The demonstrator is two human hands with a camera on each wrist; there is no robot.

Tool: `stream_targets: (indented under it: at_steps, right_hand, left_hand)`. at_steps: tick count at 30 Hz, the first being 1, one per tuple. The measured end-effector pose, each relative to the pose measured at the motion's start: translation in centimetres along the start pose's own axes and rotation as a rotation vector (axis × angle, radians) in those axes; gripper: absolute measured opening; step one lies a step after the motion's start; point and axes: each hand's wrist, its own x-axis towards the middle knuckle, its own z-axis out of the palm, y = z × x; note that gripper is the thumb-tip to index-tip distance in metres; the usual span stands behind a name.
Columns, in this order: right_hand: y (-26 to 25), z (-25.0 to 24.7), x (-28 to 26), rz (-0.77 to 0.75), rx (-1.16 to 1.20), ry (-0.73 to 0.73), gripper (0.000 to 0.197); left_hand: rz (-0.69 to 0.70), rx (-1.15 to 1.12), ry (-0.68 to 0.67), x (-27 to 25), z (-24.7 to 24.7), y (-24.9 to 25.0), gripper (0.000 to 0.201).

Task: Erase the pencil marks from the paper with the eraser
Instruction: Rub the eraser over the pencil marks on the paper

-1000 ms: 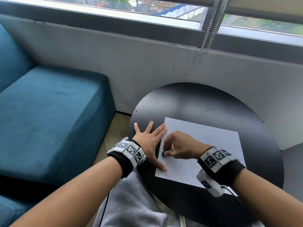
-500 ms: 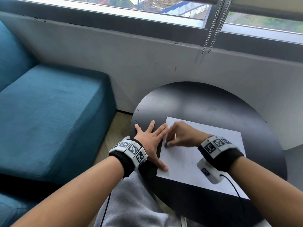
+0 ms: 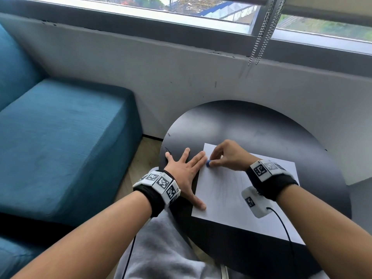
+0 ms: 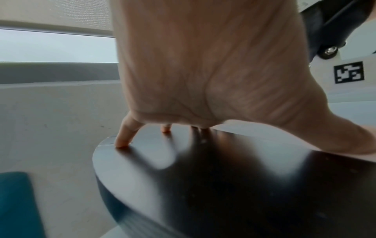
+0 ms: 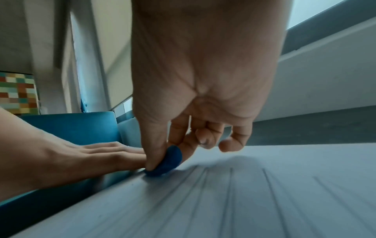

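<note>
A white sheet of paper (image 3: 237, 196) with faint pencil lines (image 5: 230, 193) lies on the round black table (image 3: 251, 125). My right hand (image 3: 225, 156) pinches a small blue eraser (image 3: 208, 163) between thumb and forefinger and presses it on the paper near its far left edge; in the right wrist view the eraser (image 5: 167, 162) touches the sheet. My left hand (image 3: 185, 172) lies flat with fingers spread at the paper's left edge, thumb on the sheet. Its fingertips (image 4: 122, 143) press the dark tabletop.
A teal sofa (image 3: 60, 141) stands left of the table. A grey wall and window sill run behind it, with blind chains (image 3: 259, 37) hanging above. My grey-clad leg (image 3: 161, 248) is under the table's near edge.
My right hand has slid the eraser away from me along the paper's left edge, toward the far corner. The left hand has stayed flat in place.
</note>
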Motion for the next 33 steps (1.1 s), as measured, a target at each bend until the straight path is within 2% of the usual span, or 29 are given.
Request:
stream_targets:
  at_steps: [2, 5, 6, 7, 10, 12, 13, 17, 21, 22, 24, 27, 28, 29, 32, 33]
  right_hand:
    - [-0.2, 0.3, -0.5, -0.001, -0.014, -0.032, 0.011]
    - [-1.4, 1.1, -1.7, -0.02, -0.068, -0.285, 0.005]
    - [-1.5, 1.1, -1.7, -0.017, -0.065, -0.327, 0.006]
    - [-1.5, 0.9, -1.4, -0.017, -0.055, -0.311, 0.006]
    - [-0.6, 0.0, 0.1, -0.002, -0.043, -0.089, 0.012]
    - [-0.5, 0.0, 0.2, 0.0, -0.042, -0.018, 0.013]
    - [-0.6, 0.3, -0.1, -0.006, -0.047, -0.032, 0.012]
    - [-1.2, 0.5, -0.8, 0.015, -0.064, -0.261, 0.007]
    - [-0.2, -1.0, 0.8, 0.059, -0.038, -0.039, 0.011]
    - [-0.2, -1.1, 0.8, 0.054, -0.036, -0.02, 0.011]
    - [-0.7, -0.6, 0.0, 0.035, -0.036, -0.102, 0.009]
    - [-1.7, 0.3, -1.5, 0.021, -0.068, -0.379, 0.006]
    - [-1.7, 0.4, -1.6, 0.016, -0.072, -0.4, 0.006]
    - [-1.5, 0.4, -1.4, 0.016, -0.056, -0.366, 0.007]
    - [-0.5, 0.1, -0.8, 0.03, -0.01, -0.135, 0.009]
    - [-0.4, 0.2, -1.0, 0.025, -0.008, -0.106, 0.008]
  left_hand:
    - [-0.001, -0.002, -0.006, 0.0, -0.1, 0.1, 0.147]
    - [-0.003, 0.003, -0.012, 0.0, -0.1, 0.1, 0.147]
    - [-0.003, 0.0, -0.015, 0.0, -0.2, 0.1, 0.147]
    - [-0.002, -0.003, -0.014, 0.0, -0.3, 0.1, 0.148]
    - [0.003, -0.007, -0.002, -0.1, -0.2, 0.1, 0.147]
    - [0.001, -0.006, 0.002, -0.1, -0.2, 0.2, 0.147]
    - [0.0, -0.002, -0.004, -0.1, -0.2, 0.2, 0.147]
    - [-0.003, 0.004, -0.015, 0.0, -0.2, 0.1, 0.148]
    - [0.004, 0.0, -0.007, -0.1, -0.2, 0.1, 0.147]
    - [0.002, 0.002, -0.009, -0.1, -0.2, 0.2, 0.147]
    - [-0.003, 0.002, -0.018, -0.1, -0.2, 0.2, 0.147]
    - [-0.004, 0.004, -0.021, 0.1, -0.2, 0.1, 0.148]
    - [-0.005, 0.004, -0.021, 0.1, -0.2, 0.1, 0.148]
    - [-0.006, 0.003, -0.021, 0.1, -0.2, 0.0, 0.148]
    - [-0.008, 0.008, -0.021, 0.1, -0.2, 0.1, 0.148]
    - [-0.01, 0.008, -0.023, 0.1, -0.2, 0.1, 0.148]
